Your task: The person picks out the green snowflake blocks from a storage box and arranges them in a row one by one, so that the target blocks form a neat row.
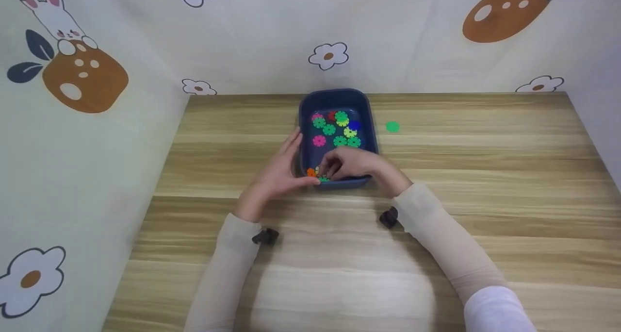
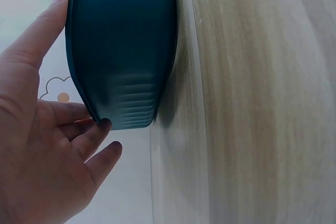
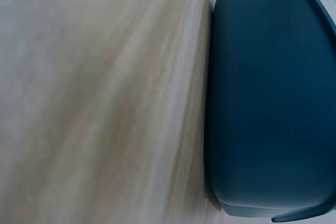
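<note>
A dark blue plastic bin [image 1: 335, 99] stands on the wooden table with several toothed plastic discs inside, among them a pink disc [image 1: 319, 141] and a green disc [image 1: 329, 129]. My left hand [image 1: 279, 173] rests against the bin's left side, fingers along the rim and thumb at the near left corner. In the left wrist view those fingers touch the rim from outside. My right hand [image 1: 353, 161] reaches into the near end with bent fingers, beside an orange disc [image 1: 311, 172]. I cannot tell whether its fingertips pinch a disc. The right wrist view shows only the bin's outer wall [image 3: 273, 103].
One green disc [image 1: 393, 126] lies on the table [image 1: 461, 152] to the right of the bin. Behind the table's far edge rises a pale wall covering [image 1: 262, 41] with flower and rabbit prints. A dark camera mount [image 1: 266, 236] sits at the left wrist.
</note>
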`<state>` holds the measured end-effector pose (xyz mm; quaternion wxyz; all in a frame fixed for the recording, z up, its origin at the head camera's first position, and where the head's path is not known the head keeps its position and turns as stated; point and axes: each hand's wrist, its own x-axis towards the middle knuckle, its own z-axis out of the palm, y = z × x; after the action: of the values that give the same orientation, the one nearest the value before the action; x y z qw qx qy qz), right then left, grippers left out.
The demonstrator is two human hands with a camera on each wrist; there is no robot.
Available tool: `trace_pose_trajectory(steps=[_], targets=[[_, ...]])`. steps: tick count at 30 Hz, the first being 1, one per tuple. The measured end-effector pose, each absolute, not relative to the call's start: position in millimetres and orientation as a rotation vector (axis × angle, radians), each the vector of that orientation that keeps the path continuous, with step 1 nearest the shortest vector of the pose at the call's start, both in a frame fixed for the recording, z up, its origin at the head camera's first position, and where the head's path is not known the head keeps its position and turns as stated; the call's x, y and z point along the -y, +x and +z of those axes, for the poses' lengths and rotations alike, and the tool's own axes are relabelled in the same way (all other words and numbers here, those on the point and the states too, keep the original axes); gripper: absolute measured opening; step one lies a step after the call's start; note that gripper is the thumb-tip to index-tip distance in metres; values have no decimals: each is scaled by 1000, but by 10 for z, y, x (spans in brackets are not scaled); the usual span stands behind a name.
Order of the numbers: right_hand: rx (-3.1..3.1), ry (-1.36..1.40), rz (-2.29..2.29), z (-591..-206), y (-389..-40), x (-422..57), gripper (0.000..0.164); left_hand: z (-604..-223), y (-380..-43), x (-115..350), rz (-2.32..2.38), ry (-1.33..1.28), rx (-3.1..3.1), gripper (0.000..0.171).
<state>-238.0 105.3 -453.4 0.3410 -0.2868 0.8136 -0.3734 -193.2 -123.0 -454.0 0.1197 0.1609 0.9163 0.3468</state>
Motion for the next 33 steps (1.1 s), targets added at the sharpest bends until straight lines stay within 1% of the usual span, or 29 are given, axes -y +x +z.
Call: trace_pose_trajectory(steps=[9,20,26,33], targets=[[-2091,-875,-882,-4546,-2384,-1033,24,-4544,-1936,1231,1008,481,-2685,118],[-2057,-909,-900,-4563,-2388,-1037,24,-4559,-1930,1254,989,482,-2699,119],[-2076,-880,-928,-4547,-2383,-1047,23,-4562,-1936,1252,1017,491,-2688,119],[-2073,-769,-1033,-4533,-2378,-1058,22,-4566,-1946,1245,1031,489,-2677,115]])
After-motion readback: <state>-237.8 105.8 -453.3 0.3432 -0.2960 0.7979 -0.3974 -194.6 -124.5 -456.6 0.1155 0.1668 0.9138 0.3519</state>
